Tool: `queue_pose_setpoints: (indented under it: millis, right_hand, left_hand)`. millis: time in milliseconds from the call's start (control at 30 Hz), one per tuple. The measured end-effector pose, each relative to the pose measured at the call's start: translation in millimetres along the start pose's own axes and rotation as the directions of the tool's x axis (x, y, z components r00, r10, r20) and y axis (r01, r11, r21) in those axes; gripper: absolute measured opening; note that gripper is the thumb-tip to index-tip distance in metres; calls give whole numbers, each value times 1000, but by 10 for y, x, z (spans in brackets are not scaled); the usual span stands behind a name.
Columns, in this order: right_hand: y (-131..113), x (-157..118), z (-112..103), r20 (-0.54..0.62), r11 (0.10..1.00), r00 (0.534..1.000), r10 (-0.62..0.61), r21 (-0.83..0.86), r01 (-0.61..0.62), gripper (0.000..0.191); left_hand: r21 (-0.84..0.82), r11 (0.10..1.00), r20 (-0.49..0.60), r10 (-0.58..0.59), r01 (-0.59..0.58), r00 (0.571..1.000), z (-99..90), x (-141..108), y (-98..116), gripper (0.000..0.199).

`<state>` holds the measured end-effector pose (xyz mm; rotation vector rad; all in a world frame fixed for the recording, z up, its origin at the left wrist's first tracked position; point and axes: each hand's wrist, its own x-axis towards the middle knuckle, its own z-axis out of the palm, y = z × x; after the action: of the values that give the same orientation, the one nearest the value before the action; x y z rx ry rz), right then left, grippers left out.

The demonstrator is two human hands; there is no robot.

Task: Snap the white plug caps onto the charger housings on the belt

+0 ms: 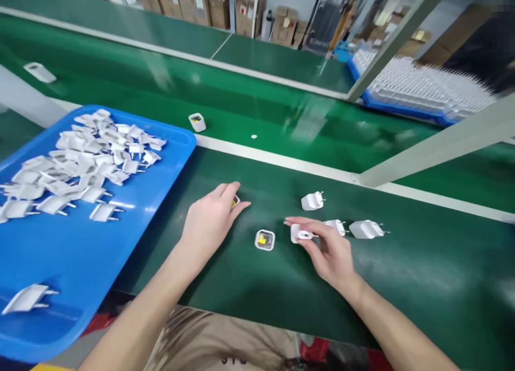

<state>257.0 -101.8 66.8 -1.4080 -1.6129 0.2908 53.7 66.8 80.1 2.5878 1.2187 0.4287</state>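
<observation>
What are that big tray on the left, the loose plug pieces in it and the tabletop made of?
The tray looks like smooth, glossy plastic: one even blue, rounded rim, bright reflections. The plug pieces seem to be white moulded plastic, fairly smooth; their prongs look greyish, perhaps metal. The tabletop has a dull green sheen, maybe rubber matting or laminate; I can't tell which.

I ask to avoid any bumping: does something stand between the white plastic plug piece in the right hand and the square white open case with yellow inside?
Nothing visible stands between the plug piece and the open case; green tabletop shows there.
</observation>
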Motion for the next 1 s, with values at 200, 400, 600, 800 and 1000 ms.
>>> queue_pose_setpoints:
  millis: [200,400,600,800,1000]
  right_hand:
    - [-172,202,10,-65,946,983,-173,-290,148,21]
    - [-451,605,340,196,987,975,-106,-97,127,22]
    - [-499,875,763,360,970,932,-47,-207,128,12]
    - [-434,944,909,488,936,871,-51,-280,212,11]
    - [-442,975,933,517,937,853,-73,-258,236,18]
  left_hand:
    - [-346,938,35,-26,37,999,149,-537,-392,56]
    - [-499,865,17,-53,54,998,143,-682,-444,52]
    - [-454,890,-198,-50,-46,979,295,-641,-447,32]
    - [-467,882,-216,-45,-63,975,325,-628,-451,34]
    - [-464,885,-201,-59,-42,978,296,-649,-438,31]
